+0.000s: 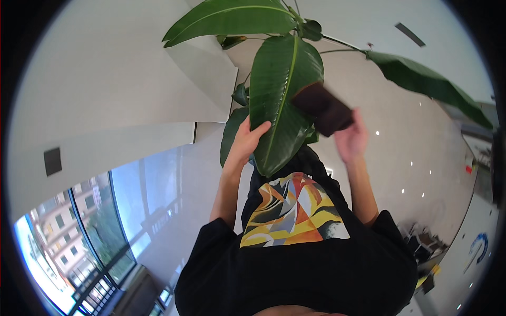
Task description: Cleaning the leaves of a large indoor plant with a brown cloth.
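Observation:
A broad green plant leaf (279,73) hangs down toward me in the middle, with a pale midrib and shiny wet-looking spots along it. My left hand (245,141) grips its left edge, thumb on top and the other fingers hidden beneath. In my right hand (352,139) is a dark brown cloth (322,109), pinched at its lower right corner. The cloth lies over or just above the leaf's right edge; whether it touches cannot be told. Motion blurs the right hand slightly.
Another large leaf (232,21) spreads at the top left, and a long one (427,87) arches to the right. A white wall (126,79) stands on the left, above a window (95,226). Pale glossy floor (400,137) extends to the right.

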